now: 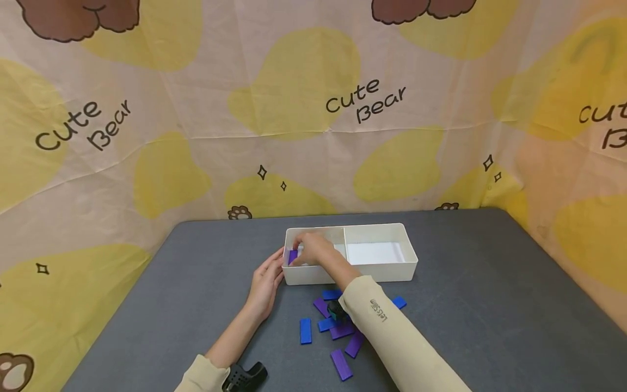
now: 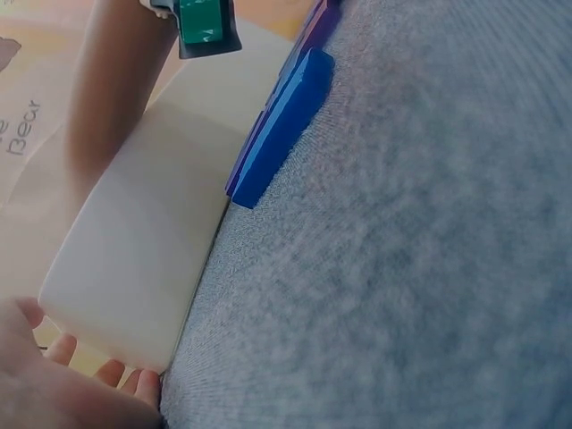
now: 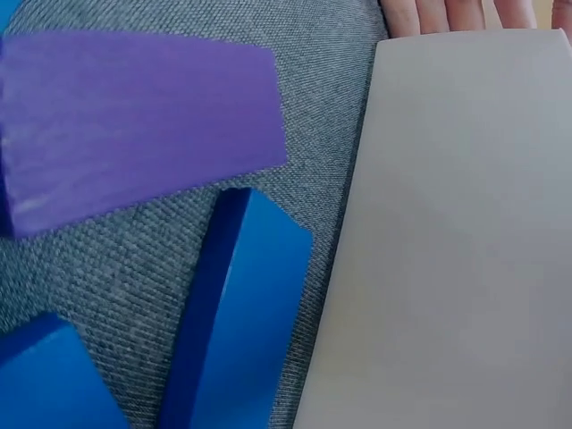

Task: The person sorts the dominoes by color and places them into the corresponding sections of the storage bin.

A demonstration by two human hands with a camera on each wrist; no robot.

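A white two-compartment box stands on the grey table. My right hand reaches into its left compartment. Thumb and index finger there pinch a purple block, which stands near the left end wall. Against the outside of that end rests my left hand, its fingers nearly straight. In the left wrist view, the left hand's fingertips touch the box's end. The right wrist view shows the box's long front wall; the right hand is out of that view.
Loose blocks lie in front of the box, among them a blue block and a purple block. The right sleeve covers part of this group. A patterned cloth hangs behind the table.
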